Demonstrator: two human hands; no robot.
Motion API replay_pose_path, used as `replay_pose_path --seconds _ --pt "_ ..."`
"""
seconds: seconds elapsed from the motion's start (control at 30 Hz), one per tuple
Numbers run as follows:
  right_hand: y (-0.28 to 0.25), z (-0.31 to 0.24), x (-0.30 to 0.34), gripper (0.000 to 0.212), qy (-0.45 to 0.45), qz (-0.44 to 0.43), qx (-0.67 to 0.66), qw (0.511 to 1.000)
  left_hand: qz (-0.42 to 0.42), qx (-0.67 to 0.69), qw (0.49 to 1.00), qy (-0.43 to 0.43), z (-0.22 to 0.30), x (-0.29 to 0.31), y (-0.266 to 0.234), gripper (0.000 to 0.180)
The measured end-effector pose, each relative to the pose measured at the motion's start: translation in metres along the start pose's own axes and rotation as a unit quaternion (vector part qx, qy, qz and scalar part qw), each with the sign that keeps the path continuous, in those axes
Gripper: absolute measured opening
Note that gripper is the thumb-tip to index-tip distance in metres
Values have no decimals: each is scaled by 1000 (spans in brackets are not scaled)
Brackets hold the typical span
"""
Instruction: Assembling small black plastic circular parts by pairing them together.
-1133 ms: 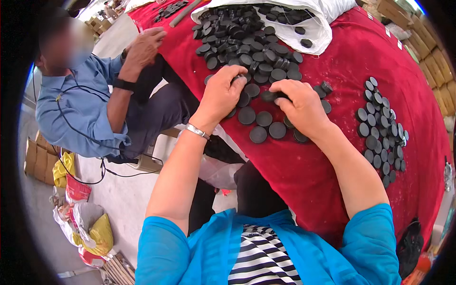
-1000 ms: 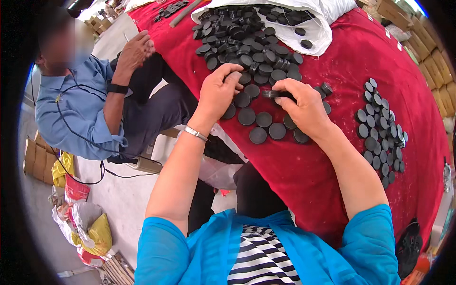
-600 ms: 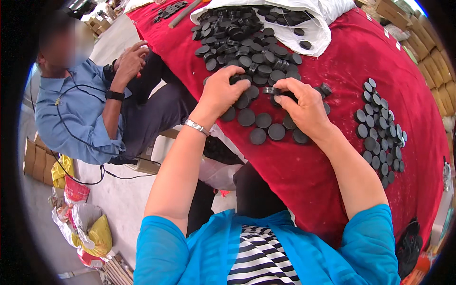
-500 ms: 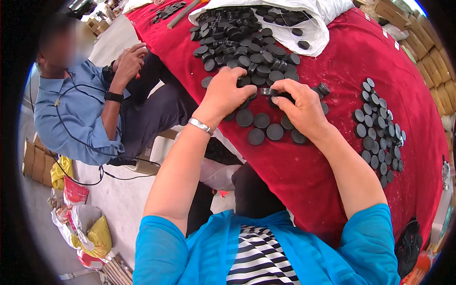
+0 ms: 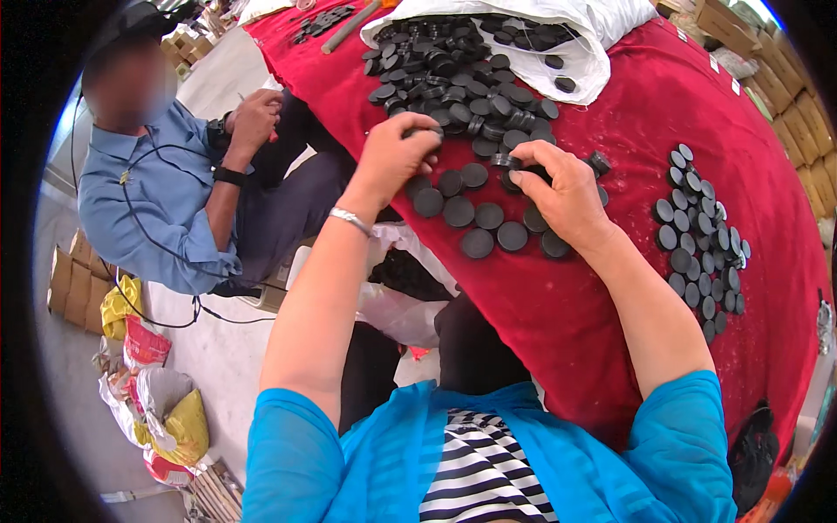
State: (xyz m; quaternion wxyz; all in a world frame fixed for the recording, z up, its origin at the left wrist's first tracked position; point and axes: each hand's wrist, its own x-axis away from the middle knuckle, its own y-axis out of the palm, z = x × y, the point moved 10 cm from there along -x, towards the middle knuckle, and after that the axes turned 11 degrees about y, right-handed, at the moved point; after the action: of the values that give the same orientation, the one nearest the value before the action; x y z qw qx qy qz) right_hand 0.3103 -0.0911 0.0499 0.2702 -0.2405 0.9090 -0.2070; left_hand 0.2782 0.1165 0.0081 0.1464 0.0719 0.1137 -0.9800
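Red cloth covering the broad work table point(image 5: 610, 296) fills the right and centre of the frame, a soft bed that likely keeps small round parts from rolling. At the top centre a white plastic sack point(image 5: 593, 39) lies slumped open, and a loose heap of flat black round caps point(image 5: 471, 87) spills from its mouth onto the cloth. A sorted patch of the same black caps point(image 5: 702, 240) lies well apart at the right. Just below the heap, a small row of single black discs point(image 5: 479, 209) is laid flat, close between the hands.

Left hand point(image 5: 392, 157), a thin silver bracelet point(image 5: 350, 220) at its wrist, curls at the heap's edge, fingers bent together on a cap. Right hand point(image 5: 562, 187) pinches a dark cap in its fingertips point(image 5: 523, 166), just above the row.

Upper left, a seated person in a blue shirt point(image 5: 148, 209) holds both hands together. Below lie a pale concrete floor point(image 5: 209, 366), brown cardboard boxes point(image 5: 74, 279) and yellow bags point(image 5: 179, 427).
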Motion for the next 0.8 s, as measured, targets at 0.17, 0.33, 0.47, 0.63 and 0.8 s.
replay_pose_path --seconds 0.17,0.33,0.47,0.63,0.8 --pt "-2 -4 2 20 7 1 11 1000 23 278 960 5 -8 31 -23 30" --pt "1 -7 7 21 -10 3 27 1000 16 265 964 28 12 62 -23 35" --pt "5 -16 10 23 -44 1 42 998 13 210 977 36 19 81 -29 37" --pt "7 -18 11 22 -53 -5 51 997 26 1 1000 -1 6 110 -49 30" --pt "12 -23 11 21 -9 -28 48 998 21 -285 958 3 -14 133 -68 37"
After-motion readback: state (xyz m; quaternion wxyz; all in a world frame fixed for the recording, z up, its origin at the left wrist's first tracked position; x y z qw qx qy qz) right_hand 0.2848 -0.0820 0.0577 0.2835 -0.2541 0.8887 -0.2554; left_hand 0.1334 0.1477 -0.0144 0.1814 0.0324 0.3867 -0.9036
